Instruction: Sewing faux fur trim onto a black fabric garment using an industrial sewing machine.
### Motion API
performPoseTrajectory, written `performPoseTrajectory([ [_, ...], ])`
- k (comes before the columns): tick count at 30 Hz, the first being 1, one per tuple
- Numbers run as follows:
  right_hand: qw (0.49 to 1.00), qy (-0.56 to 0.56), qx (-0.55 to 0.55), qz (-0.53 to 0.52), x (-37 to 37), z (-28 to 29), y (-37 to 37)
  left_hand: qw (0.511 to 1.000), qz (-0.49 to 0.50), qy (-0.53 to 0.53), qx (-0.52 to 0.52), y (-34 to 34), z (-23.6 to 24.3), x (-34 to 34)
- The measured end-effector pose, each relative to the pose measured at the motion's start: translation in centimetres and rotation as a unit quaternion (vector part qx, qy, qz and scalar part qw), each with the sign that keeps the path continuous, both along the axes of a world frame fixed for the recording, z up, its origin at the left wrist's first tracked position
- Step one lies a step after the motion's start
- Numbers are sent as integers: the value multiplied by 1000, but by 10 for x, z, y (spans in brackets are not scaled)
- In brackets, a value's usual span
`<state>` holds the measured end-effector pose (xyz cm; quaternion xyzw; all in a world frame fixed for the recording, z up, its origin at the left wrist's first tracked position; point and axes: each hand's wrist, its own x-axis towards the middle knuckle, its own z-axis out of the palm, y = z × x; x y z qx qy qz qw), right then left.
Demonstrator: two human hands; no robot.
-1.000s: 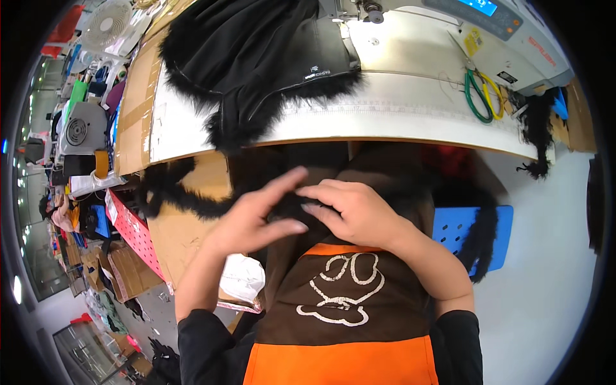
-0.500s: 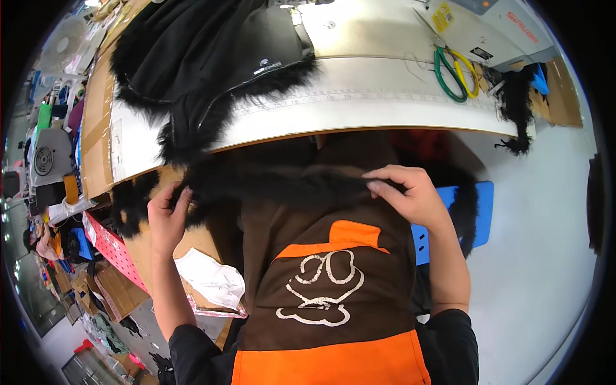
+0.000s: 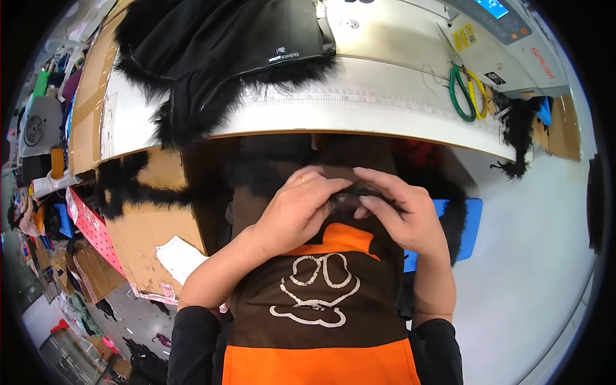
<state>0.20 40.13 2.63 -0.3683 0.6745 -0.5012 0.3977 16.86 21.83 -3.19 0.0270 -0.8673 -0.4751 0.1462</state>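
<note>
My left hand (image 3: pixel 301 206) and my right hand (image 3: pixel 405 208) are close together over my lap, just below the table edge. Both have fingers pinched on a black fur strip (image 3: pixel 170 196), whose end lies mostly hidden between them. From there the strip runs left across a cardboard box (image 3: pixel 157 234). Above, on the white table, lies a black garment (image 3: pixel 224 45) with a shaggy fur edge and a small label. I wear a brown and orange apron (image 3: pixel 314 333).
The white sewing table (image 3: pixel 289 115) carries a printed ruler scale. At its right lie scissors (image 3: pixel 471 96) with green and yellow handles, beside a sewing machine (image 3: pixel 513 58). A black fur scrap (image 3: pixel 515 135) overhangs the right corner. White paper (image 3: pixel 179 256) rests on the box.
My left hand has moved right along the fur strip, from over the box to beside my right hand. The stretched strip now sags to the left. The view has shifted slightly.
</note>
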Motion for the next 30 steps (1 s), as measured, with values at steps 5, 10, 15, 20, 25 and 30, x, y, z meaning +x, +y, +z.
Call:
performPoseTrajectory([
  [5, 998, -41, 8, -53, -3, -9, 9, 980, 28, -62, 187, 12, 11, -6],
  [10, 990, -36, -31, -135, -6, -16, 13, 962, 31, -59, 266, 13, 3, -13],
  [15, 985, -34, -50, -163, -13, -12, 14, 993, 110, 9, 41, 1, 2, -15],
  [20, 992, 5, -22, -122, -15, -9, 17, 996, 40, 77, -25, 6, 34, -30],
  [25, 990, 111, -19, -85, -11, 1, 15, 999, 8, 36, 18, 19, 22, -38],
  [30, 979, 170, -37, -101, -14, 4, 22, 1000, -15, -2, 6, 6, 22, -31],
])
